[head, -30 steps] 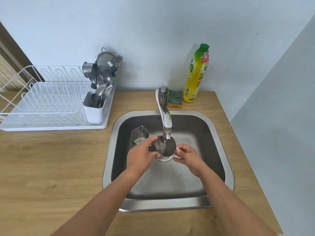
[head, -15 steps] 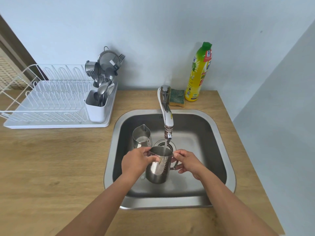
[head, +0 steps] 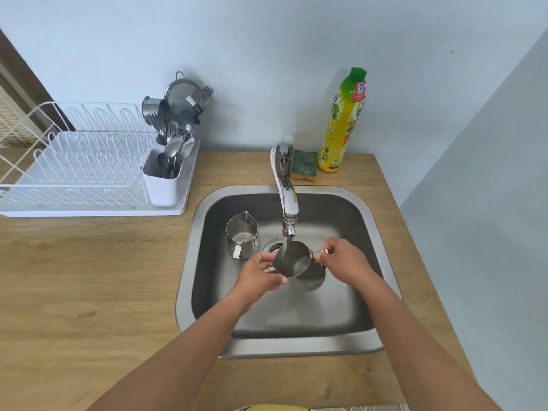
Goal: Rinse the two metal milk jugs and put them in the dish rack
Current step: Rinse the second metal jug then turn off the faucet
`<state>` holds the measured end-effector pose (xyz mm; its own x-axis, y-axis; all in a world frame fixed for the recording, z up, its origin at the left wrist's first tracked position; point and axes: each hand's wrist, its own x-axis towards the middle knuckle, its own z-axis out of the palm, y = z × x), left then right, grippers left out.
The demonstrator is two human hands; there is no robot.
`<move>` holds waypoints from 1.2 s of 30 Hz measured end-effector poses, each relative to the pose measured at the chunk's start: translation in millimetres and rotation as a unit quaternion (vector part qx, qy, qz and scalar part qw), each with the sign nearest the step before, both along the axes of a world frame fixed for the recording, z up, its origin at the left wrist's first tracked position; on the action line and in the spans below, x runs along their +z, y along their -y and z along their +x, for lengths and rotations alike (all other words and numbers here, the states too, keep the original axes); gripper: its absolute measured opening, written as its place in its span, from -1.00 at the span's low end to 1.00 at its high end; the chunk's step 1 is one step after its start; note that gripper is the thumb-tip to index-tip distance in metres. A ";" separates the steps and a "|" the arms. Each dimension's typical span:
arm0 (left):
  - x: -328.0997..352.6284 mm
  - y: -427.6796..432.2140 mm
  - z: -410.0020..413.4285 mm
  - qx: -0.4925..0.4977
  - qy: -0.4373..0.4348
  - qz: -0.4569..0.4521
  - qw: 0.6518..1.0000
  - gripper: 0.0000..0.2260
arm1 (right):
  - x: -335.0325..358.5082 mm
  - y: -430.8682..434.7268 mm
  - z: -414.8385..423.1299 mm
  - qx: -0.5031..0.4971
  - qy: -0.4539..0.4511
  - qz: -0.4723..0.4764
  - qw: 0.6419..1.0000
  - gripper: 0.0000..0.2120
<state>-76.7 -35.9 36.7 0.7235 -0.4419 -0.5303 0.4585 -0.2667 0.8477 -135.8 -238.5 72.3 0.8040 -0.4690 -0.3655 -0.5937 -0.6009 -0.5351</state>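
Note:
Over the steel sink point(head: 382, 256) I hold one metal milk jug point(head: 296, 264) under the tap point(head: 287, 200), tilted with its mouth toward me. Water runs from the spout into it. My left hand point(head: 259, 274) grips the jug's left side near the pouring lip. My right hand point(head: 344, 259) pinches its handle on the right. The second metal milk jug point(head: 242, 234) stands upright on the sink floor to the left, handle toward me, apart from both hands. The white dish rack point(head: 77, 170) sits on the counter at the far left.
A white cutlery holder point(head: 161, 182) full of spoons and forks stands at the rack's right end, with a strainer behind it. A green-and-yellow sponge point(head: 304, 169) and a yellow detergent bottle point(head: 342, 123) stand behind the sink by the wall. The wooden counter point(head: 89, 277) surrounds the sink.
The jug stood upright half a second ago; now it is tipped with its mouth toward me and raised closer to the spout. Both hands have kept their hold. The other jug has not moved.

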 end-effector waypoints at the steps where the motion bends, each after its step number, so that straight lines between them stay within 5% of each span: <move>1: -1.0 1.4 1.2 0.002 0.017 0.001 1.000 -0.52 | -0.7 0.3 -0.1 -0.006 0.008 0.003 1.000 -0.84; 7: 12.2 0.7 8.7 0.010 0.155 0.085 0.984 -0.51 | -15.9 -1.1 5.2 -0.080 0.097 0.176 0.976 -0.90; 14: 36.8 -16.5 1.0 -0.022 0.327 0.252 0.911 -0.53 | -32.1 -14.3 8.7 -0.105 0.123 0.384 0.909 -0.91; 21: 23.5 -24.7 1.7 0.022 0.171 0.100 0.980 -0.57 | -35.6 -15.7 -2.1 -0.111 0.082 0.391 0.910 -0.94; 36: 23.4 -13.6 -0.9 0.038 0.153 0.029 0.987 -0.55 | -29.1 -10.9 -9.8 -0.113 0.133 0.370 0.913 -0.88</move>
<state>-77.6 -22.3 60.1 0.8836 -0.3554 -0.3049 0.2042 -0.2935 0.9339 -145.6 -227.5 43.2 0.8237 -0.3383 -0.4550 -0.4477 0.1043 -0.8881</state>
